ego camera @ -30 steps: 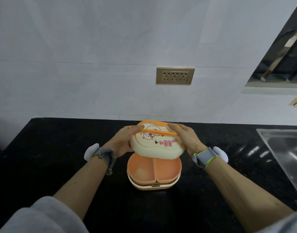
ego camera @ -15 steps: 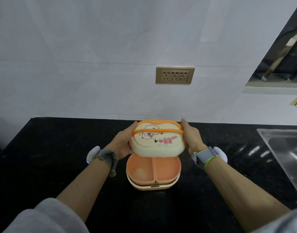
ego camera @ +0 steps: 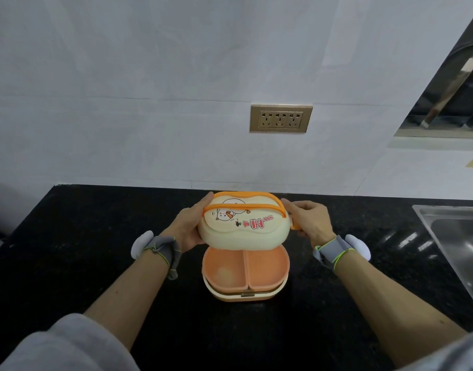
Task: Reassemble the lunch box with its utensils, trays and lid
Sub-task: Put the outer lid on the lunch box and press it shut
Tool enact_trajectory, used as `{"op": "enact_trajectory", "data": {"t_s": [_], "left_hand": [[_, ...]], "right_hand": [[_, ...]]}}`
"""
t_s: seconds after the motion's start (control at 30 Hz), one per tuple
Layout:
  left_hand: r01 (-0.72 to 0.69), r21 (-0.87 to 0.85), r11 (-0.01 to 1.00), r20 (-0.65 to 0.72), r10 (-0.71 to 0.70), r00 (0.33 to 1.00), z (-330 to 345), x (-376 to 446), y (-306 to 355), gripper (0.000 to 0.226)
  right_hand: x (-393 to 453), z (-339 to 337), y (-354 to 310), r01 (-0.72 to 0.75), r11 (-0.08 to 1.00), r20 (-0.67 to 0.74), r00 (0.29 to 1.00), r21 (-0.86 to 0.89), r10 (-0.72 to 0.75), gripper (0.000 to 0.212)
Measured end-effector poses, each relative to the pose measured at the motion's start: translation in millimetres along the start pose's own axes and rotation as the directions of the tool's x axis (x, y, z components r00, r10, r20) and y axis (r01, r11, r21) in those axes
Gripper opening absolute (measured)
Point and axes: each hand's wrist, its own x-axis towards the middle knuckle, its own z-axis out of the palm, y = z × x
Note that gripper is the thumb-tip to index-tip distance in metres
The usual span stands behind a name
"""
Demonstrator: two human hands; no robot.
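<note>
lunch box (ego camera: 245, 277) sits on the black bench (ego camera: 96, 236), directly below and slightly nearer the person than the two hands, with its orange divided tray (ego camera: 244, 267) showing face-up in the open top. the cream lid (ego camera: 244, 227) with its orange handle strap (ego camera: 243, 207) is held in the air above the far half of the box, apart from it, tipped so its printed top faces the camera.

the left hand (ego camera: 188, 227) cups the lid's left end, thumb up near the strap and fingers curled beneath. the right hand (ego camera: 309, 220) holds the right end, where its fingers close around the orange loop of the strap. both hands are occupied with the lid, one at each end.

the relation that matters: the lid's long axis runs left to right between the hands, and the box below lies the same way, so the two outlines already agree in direction. what is off is position and tilt. the lid hangs a little farther from the person than the box and its near edge is lower than its far edge. by my reading, the coming move calls for levelling the lid, drawing it toward the body and lowering it squarely. neither hand is clearly nearer the box; it lies midway between the wrists. whether any utensils are stowed inside cannot be told.
</note>
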Motion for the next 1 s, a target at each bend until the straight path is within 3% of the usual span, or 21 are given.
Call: {"op": "enact_trajectory", "data": {"t_s": [0.17,0.4,0.5,0.63,0.77,0.9,1.0], "left_hand": [[0.001,0.002,1.000,-0.059,-0.001,0.998,-1.5,2.5,-4.1,0.052],[0.021,-0.013,1.000,-0.034,-0.021,0.999,4.7,-0.4,-7.9,0.047],[0.015,0.033,0.999,-0.026,-0.014,1.000,8.4,-1.8,-11.6,0.048],[-0.015,0.238,0.971,-0.077,0.035,0.996,5.0,-1.3,-12.0,0.056],[0.004,0.498,0.867,-0.088,0.045,0.995,2.2,3.2,-12.6,0.071],[0.071,0.530,0.845,-0.064,-0.044,0.997,-2.3,8.8,-19.6,0.080],[0.110,0.578,0.809,-0.061,-0.091,0.994,2.4,4.9,-23.2,0.082]], "right_hand": [[-0.4,2.4,3.5,-0.037,0.990,-0.019,0.999,0.133,0.040,0.032],[-6.4,18.6,-1.5,-0.184,0.959,0.187,0.972,0.214,0.145,0.051],[-7.9,25.6,-4.0,-0.170,0.975,0.219,0.966,0.141,0.136,0.071],[-7.1,24.8,-5.6,-0.108,0.994,0.204,0.974,0.027,0.101,0.048],[-7.5,24.2,1.1,-0.062,0.995,0.185,0.980,-0.072,0.074,0.035],[-8.6,23.9,14.2,-0.117,0.974,0.152,0.977,-0.193,0.147,0.046],[-9.8,21.7,19.1,-0.132,0.961,0.137,0.976,-0.242,0.169,0.040]]}}
